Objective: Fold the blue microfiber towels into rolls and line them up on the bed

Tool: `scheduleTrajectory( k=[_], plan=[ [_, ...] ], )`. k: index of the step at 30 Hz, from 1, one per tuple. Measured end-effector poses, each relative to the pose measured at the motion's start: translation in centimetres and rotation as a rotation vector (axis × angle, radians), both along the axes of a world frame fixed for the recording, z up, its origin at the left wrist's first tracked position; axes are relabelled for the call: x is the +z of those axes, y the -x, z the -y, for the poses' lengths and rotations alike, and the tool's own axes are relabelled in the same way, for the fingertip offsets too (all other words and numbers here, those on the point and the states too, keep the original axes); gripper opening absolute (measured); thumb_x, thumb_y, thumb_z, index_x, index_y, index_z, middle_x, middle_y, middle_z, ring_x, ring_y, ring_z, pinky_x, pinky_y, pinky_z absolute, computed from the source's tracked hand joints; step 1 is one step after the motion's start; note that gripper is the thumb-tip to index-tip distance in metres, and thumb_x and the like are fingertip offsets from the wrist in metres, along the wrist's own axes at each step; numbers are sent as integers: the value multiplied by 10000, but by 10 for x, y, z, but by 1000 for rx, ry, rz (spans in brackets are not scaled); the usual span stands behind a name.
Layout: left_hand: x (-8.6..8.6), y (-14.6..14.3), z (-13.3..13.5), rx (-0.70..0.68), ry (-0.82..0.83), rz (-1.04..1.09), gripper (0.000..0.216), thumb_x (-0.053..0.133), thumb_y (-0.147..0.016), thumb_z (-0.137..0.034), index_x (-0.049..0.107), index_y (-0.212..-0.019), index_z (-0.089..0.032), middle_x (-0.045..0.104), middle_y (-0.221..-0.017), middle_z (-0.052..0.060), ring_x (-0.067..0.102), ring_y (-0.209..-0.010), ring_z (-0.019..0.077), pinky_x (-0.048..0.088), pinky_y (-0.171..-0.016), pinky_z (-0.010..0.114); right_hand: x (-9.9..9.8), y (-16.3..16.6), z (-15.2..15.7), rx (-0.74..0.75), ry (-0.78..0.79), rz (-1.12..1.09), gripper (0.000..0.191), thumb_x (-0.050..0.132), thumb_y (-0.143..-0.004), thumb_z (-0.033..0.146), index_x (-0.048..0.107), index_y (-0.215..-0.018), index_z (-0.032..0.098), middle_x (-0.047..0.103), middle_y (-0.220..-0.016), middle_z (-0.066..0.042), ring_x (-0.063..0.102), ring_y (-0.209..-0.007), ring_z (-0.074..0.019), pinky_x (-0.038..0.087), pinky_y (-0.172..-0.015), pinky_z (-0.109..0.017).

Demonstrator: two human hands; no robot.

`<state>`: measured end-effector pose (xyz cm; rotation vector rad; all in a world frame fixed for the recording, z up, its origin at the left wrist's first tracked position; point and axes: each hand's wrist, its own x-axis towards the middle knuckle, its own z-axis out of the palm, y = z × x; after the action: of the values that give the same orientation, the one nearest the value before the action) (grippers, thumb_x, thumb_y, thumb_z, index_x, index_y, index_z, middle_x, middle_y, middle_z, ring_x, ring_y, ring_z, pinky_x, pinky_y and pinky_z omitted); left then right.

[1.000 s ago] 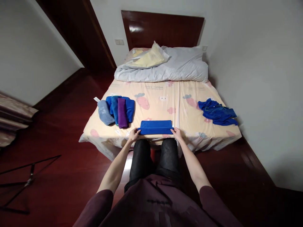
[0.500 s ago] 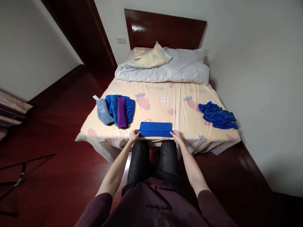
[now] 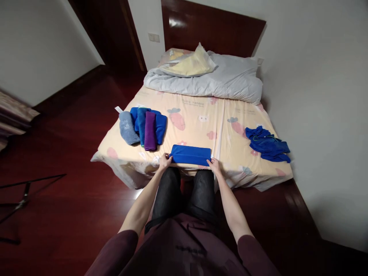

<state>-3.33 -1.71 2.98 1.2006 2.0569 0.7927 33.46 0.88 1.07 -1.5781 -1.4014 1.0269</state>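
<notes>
A blue towel [image 3: 191, 154], folded into a long strip, lies at the near edge of the bed. Its left end is pinched in my left hand [image 3: 165, 161], and its right end in my right hand [image 3: 213, 165], beside a small white tag. To the left sits a group of folded towels: a grey-blue one [image 3: 128, 128], a purple one [image 3: 150, 131] and several blue ones [image 3: 161, 129]. A crumpled blue cloth [image 3: 268, 145] with a thin green edge rests at the bed's right side.
The bed [image 3: 195, 126] has a cream sheet with carrot prints. A grey quilt [image 3: 232, 78] and a yellow pillow [image 3: 191, 64] lie by the dark headboard [image 3: 212, 27]. A black metal stand [image 3: 25, 191] is on the red floor at left; a curtain [image 3: 14, 117] hangs behind it.
The camera view has tilted and shifted slightly. Both hands still grip the ends of the blue towel, which looks nearly unchanged on the bed.
</notes>
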Motion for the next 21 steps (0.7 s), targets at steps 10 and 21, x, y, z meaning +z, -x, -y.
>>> scheduleTrajectory(
  k=[10,21],
  plan=[
    [19,-3,19,-481,-362,-210,374,514,-931,-151,680,-1256,-233,613,-1480,110,512,-1432,273,382,-1217,480,35,4,32,296,-424,559,457,423,-985,165,663,-1371,209,606,-1487,-142,545,-1399,-283,411,-1201,-511],
    [-20,16,18,-808,-281,-274,714,476,-900,-121,412,-1609,-177,374,-1691,121,247,-1616,260,242,-1314,512,34,-8,37,565,-351,567,564,490,-1003,206,524,-1562,269,445,-1654,-43,385,-1562,-245,318,-1289,-498]
  ],
)
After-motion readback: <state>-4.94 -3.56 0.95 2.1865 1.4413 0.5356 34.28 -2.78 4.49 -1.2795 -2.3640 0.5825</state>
